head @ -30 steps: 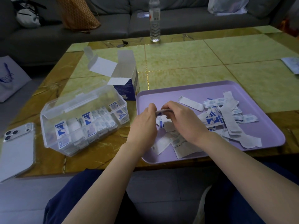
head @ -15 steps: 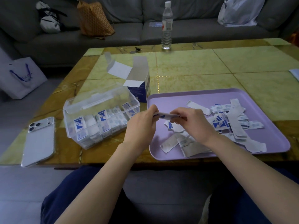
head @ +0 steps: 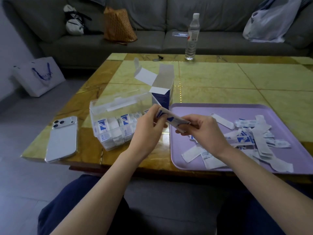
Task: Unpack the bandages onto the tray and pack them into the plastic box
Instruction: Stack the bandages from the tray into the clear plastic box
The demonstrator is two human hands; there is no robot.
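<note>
A small stack of wrapped bandages [head: 171, 118], white with blue print, is held between both hands just above the gap between box and tray. My left hand [head: 149, 128] pinches its left end, my right hand [head: 201, 131] its right end. The clear plastic box [head: 116, 122] stands open on the left, with rows of bandages upright inside. On the right lies the purple tray [head: 186, 109], with several loose bandages [head: 250, 139] scattered across it.
An opened blue-and-white cardboard carton [head: 162, 92] stands behind the plastic box. A white phone [head: 61, 139] lies at the table's left front corner. A water bottle [head: 192, 38] stands at the far edge. A grey sofa with bags is beyond.
Both hands have lifted the stack off the tray and carried it left towards the plastic box. The camera has tilted up, so more of the sofa shows.
</note>
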